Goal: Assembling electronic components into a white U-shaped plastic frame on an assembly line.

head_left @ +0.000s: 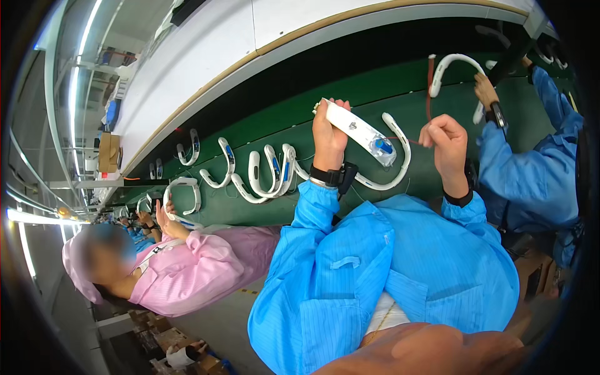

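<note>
My left hand (330, 139) is closed around one end of a white curved housing (355, 128), raised above the green work surface. A clear film and a blue part (382, 146) show at the housing's far right end. My right hand (445, 139) is closed in a pinch to the right of it. From the housing, a thin red wire (405, 140) runs to these fingertips. Just above that hand a dark red strip (430, 87) stands out; whether it touches the fingers I cannot tell. Under the held piece lies a white U-shaped band (405, 164).
Several white U-shaped bands with blue parts (275, 172) lie along the green conveyor belt (240, 215) to my left. A person in pink (200, 262) works there. At right, a co-worker's hand (486, 92) touches another white band (447, 65). A white shelf (219, 44) runs above the far side.
</note>
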Demonstrator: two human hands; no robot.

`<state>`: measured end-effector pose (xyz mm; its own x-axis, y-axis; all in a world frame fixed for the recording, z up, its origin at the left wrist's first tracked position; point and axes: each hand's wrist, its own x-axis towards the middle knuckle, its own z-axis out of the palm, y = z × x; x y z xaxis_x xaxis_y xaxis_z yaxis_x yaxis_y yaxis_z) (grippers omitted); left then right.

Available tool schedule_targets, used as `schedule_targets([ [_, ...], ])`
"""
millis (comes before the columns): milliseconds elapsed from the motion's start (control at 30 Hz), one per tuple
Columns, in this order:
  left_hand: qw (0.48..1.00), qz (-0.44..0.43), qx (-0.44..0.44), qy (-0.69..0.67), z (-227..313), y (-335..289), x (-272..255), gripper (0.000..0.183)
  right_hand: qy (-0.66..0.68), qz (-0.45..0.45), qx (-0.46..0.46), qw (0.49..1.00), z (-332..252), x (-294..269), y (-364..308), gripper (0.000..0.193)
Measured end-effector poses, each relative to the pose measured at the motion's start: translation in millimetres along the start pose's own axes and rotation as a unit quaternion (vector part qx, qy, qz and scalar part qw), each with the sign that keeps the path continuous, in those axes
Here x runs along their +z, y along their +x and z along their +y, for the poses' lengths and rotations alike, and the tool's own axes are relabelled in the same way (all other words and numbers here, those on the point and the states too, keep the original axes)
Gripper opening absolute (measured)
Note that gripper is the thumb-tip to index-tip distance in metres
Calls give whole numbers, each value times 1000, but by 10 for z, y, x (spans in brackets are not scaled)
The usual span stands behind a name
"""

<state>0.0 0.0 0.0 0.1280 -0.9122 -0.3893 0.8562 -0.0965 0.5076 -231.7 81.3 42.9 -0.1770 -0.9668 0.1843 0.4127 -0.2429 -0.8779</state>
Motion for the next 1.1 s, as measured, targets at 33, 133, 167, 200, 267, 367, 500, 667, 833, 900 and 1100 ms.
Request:
schedule_targets([
  [33,1000,8,-8,3,11,-14,5,24,-53,-50,50,996,-28,5,-30,10],
  [133,1000,-17,-12,11,-41,51,83,24,-108,-160,133,972,-32,4,9,16],
  [167,999,-45,-9,19,-74,92,121,24,-111,-216,171,955,-16,-11,45,18],
  [200,999,-41,-11,24,-38,66,79,24,-67,-232,201,949,36,20,-35,18],
  [267,998,-47,-27,18,37,23,-8,24,-34,-225,215,950,94,96,-164,17],
  [367,998,-38,-45,19,19,9,41,23,-5,-230,215,949,152,47,-147,17],
  [500,996,-59,-64,17,-14,37,-7,22,-13,-248,214,945,213,-5,-99,16],
  [667,995,-66,-81,-3,-1,24,-4,21,14,-223,224,949,276,-37,-86,16],
  [833,993,-85,-77,-11,28,13,10,21,8,-194,224,955,292,-123,-60,16],
  [900,994,-81,-73,-9,29,9,12,21,-33,-166,190,967,289,-131,-57,17],
  [1100,994,-79,-75,-19,13,15,2,20,-98,-154,170,968,265,-118,-74,13],
])
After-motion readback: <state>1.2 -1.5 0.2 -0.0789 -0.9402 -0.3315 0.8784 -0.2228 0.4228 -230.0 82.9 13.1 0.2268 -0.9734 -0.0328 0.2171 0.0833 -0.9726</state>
